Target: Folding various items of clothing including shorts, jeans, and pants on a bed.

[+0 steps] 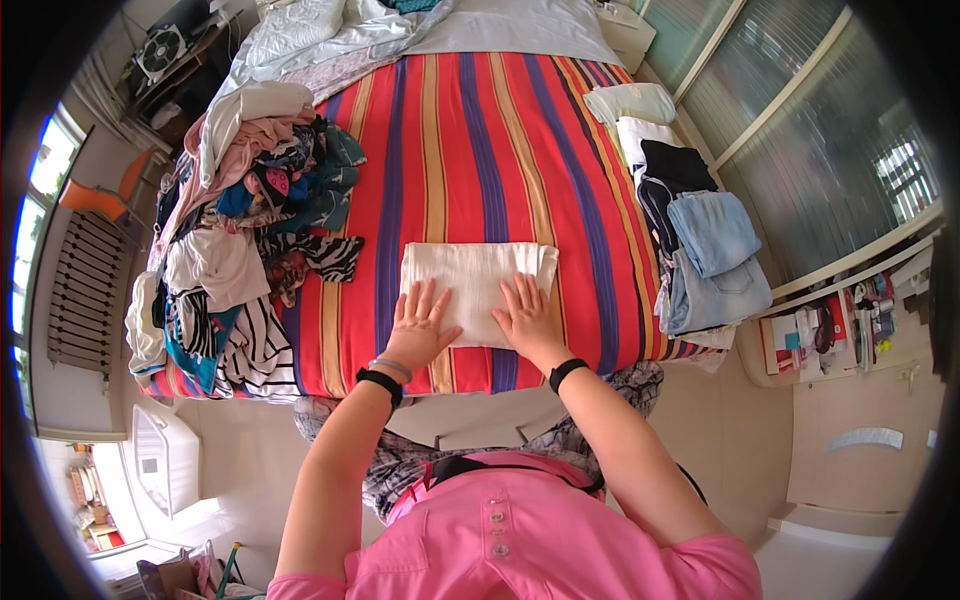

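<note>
A white cloth garment (pixel 472 262), folded into a flat rectangle, lies on the striped bedspread (pixel 502 165) near the bed's front edge. My left hand (pixel 420 322) rests palm down on its left part, fingers spread. On its right part my right hand (pixel 529 315) lies flat, the fingers a little apart. Neither hand grips the cloth. To the left is a loose heap of mixed clothes (pixel 217 270). Folded clothes are stacked along the bed's right side, among them light blue jeans (pixel 716 292), a folded denim piece (pixel 712 229) and a black garment (pixel 675 169).
Rumpled pale bedding (pixel 300 34) lies at the far left of the bed. Sliding glass doors (pixel 795 150) stand along the right, with a shelf of small items (pixel 832 337) nearer. A white plastic container (pixel 165 461) is on the floor at the lower left.
</note>
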Motion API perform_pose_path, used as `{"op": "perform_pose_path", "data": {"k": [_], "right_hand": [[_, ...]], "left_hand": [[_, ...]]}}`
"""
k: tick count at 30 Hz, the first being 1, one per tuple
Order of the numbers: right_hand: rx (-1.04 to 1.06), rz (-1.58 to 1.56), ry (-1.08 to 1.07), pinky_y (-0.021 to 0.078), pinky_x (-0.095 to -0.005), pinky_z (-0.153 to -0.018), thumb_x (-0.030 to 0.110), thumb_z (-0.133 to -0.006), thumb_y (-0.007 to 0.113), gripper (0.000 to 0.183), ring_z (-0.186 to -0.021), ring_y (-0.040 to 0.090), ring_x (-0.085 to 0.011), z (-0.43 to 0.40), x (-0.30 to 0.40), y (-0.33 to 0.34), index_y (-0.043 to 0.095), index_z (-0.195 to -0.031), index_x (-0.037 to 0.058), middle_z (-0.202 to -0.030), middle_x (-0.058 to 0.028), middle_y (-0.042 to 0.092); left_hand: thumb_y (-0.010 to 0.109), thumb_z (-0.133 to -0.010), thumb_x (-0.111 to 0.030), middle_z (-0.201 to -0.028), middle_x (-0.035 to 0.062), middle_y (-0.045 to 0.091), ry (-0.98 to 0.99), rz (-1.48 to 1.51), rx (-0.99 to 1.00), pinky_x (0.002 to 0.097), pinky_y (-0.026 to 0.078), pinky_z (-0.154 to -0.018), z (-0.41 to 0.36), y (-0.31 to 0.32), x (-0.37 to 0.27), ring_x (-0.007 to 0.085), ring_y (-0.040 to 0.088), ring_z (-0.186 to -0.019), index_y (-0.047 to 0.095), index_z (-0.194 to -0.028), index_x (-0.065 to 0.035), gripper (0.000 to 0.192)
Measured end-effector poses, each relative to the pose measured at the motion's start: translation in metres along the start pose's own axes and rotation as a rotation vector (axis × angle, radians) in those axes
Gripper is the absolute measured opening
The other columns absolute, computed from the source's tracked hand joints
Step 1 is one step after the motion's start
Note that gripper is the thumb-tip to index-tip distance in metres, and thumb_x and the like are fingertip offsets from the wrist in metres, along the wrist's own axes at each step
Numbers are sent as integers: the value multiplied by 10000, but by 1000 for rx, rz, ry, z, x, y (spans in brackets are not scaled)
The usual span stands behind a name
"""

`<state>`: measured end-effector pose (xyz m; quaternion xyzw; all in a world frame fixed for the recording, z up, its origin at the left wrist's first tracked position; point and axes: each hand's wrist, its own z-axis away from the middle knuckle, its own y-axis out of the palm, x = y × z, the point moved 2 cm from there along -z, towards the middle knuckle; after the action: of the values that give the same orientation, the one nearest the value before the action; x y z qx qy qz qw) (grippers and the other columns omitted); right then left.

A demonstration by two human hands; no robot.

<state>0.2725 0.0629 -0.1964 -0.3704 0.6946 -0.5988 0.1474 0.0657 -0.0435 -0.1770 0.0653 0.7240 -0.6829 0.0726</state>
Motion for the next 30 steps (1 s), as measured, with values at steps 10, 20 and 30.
{"op": "perform_pose_path", "data": {"k": [10,20,30], "right_hand": [[197,-808,131,495,-387,-750,265,-928,583,263,-871,635,-321,70,23,-44,642,-976,14,-920,-155,664],[808,-1800,727,444,-361,-985,397,-996,496,492,-1135,555,-173,93,22,-9,429,-1372,88,-1283,-65,549],[255,-1688,981,479,-369,-912,137,-889,615,491,-1098,569,-196,116,20,-37,443,-1348,98,-1252,-57,548]], "left_hand": [[667,-715,-70,-1369,183,430,270,-41,-140,392,489,-951,30,-33,14,368,410,-1293,475,-1363,-123,677],[615,-770,-240,-877,162,586,130,182,122,451,526,-661,31,-73,-88,355,622,-771,567,-950,-46,269],[633,-858,-160,-1111,203,600,9,753,35,401,501,-854,35,-55,-76,357,608,-1000,606,-1173,-39,339]]}}
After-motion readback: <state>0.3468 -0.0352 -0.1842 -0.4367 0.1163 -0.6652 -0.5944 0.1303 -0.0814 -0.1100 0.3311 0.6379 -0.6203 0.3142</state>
